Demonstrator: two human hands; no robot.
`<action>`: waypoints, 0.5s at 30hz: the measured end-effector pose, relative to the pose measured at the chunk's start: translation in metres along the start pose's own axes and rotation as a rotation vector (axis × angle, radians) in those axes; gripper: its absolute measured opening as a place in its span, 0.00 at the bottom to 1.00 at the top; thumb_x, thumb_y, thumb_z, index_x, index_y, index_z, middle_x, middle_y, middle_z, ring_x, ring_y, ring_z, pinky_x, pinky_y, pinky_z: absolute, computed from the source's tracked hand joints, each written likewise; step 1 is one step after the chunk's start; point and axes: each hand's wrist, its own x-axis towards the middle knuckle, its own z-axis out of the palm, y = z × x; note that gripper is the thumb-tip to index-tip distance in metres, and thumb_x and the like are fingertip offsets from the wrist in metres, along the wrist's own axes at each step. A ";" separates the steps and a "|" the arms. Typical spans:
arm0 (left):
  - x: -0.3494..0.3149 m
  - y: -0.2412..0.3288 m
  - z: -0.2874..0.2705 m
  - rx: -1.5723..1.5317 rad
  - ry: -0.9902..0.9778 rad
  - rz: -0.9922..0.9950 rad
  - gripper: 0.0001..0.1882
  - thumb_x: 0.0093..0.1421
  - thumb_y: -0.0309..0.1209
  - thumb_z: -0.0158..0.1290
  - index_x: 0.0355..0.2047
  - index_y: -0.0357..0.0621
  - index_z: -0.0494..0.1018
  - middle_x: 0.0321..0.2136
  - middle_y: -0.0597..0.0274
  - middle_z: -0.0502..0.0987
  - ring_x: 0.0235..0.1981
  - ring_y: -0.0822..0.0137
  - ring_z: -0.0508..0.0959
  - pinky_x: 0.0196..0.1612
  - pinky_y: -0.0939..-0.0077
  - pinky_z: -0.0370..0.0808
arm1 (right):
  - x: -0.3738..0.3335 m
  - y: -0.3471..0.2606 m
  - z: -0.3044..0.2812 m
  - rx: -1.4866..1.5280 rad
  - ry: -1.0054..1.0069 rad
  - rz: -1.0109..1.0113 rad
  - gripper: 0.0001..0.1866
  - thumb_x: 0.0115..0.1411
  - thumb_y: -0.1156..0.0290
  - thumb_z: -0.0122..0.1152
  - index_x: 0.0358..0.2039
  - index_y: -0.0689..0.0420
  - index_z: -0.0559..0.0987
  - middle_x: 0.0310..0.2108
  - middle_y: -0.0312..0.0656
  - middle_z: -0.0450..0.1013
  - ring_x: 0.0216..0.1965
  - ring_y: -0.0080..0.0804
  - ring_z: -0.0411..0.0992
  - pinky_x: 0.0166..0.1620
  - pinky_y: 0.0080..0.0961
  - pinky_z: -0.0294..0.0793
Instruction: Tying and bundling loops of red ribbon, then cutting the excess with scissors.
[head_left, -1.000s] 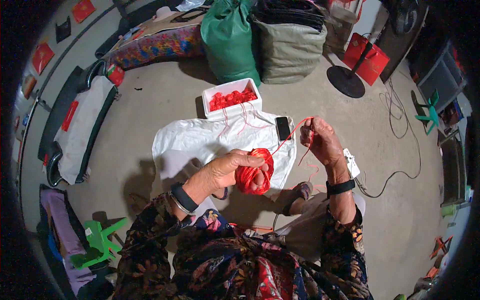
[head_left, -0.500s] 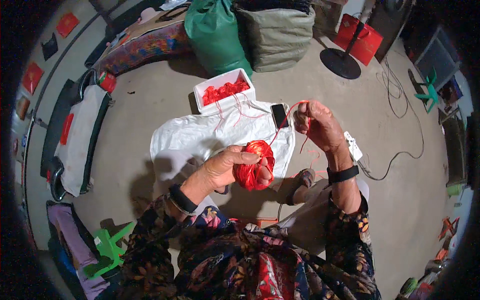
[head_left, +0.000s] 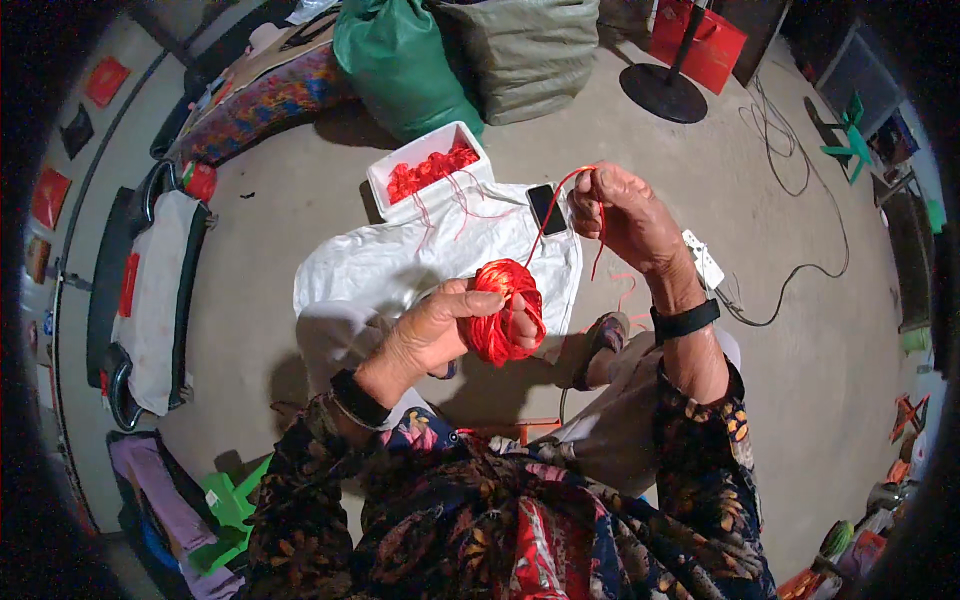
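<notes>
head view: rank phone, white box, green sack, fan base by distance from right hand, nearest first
From the right hand:
1. Phone, just to its left on the white sheet.
2. White box of red cord, further left and up.
3. Fan base, above near the top edge, and green sack, upper left: too close to call.

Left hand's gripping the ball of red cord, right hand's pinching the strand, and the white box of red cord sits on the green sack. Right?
Not quite. The head view shows the white box on the white sheet on the floor, in front of the green sack. The left hand does hold the ball of red cord, and the right hand the strand.
</notes>
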 end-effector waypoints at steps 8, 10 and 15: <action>-0.009 0.008 0.002 0.162 -0.053 0.063 0.12 0.60 0.36 0.54 0.32 0.39 0.70 0.18 0.61 0.71 0.20 0.64 0.72 0.39 0.62 0.73 | 0.003 0.018 -0.021 -0.421 0.201 0.225 0.14 0.60 0.61 0.59 0.39 0.58 0.77 0.21 0.29 0.69 0.22 0.15 0.64 0.27 0.15 0.64; -0.019 0.014 -0.004 0.112 0.039 0.167 0.13 0.60 0.37 0.53 0.32 0.39 0.69 0.18 0.62 0.70 0.20 0.65 0.71 0.35 0.66 0.72 | 0.002 0.026 -0.006 -0.519 0.160 0.245 0.15 0.59 0.63 0.61 0.42 0.58 0.77 0.22 0.27 0.69 0.23 0.14 0.65 0.27 0.14 0.64; -0.021 0.032 -0.031 0.064 0.260 0.309 0.09 0.61 0.32 0.52 0.29 0.40 0.68 0.18 0.64 0.66 0.19 0.65 0.68 0.35 0.68 0.71 | -0.010 0.064 0.009 -0.634 0.025 0.309 0.12 0.56 0.69 0.64 0.38 0.60 0.74 0.19 0.35 0.70 0.20 0.21 0.66 0.24 0.21 0.66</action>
